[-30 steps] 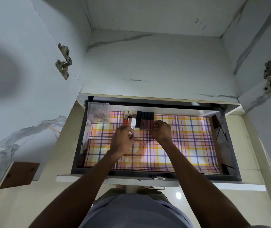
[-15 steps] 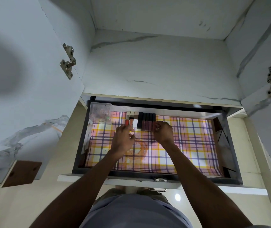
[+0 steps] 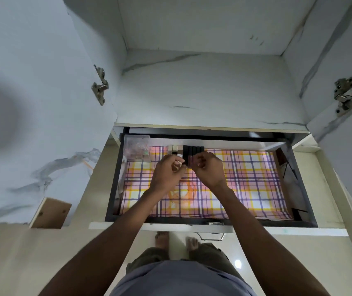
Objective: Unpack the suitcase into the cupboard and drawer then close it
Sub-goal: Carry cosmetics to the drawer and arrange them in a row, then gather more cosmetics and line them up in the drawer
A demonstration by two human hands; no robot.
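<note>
The drawer point(image 3: 304, 189) stands pulled out, lined with a plaid sheet point(image 3: 252, 180). Against its back wall lies a row of lipstick tubes, gold and white ones point(image 3: 174, 148) on the left and dark ones point(image 3: 193, 149) on the right. My left hand point(image 3: 167, 173) has curled fingers at the near ends of the tubes, thumb tip against the dark ones. My right hand point(image 3: 208, 170) pinches the near ends of the dark tubes. The fingers hide the tubes' lower ends. No suitcase is in view.
A clear plastic box point(image 3: 136, 149) with small items sits in the drawer's back left corner. Above the drawer is a bare marble-patterned cupboard shelf point(image 3: 209, 92). Open cupboard doors with hinges point(image 3: 99, 86) point(image 3: 346, 97) flank it. My feet stand under the drawer front.
My two hands have drawn closer together at the near ends of the tubes. The row of tubes stays at the back wall.
</note>
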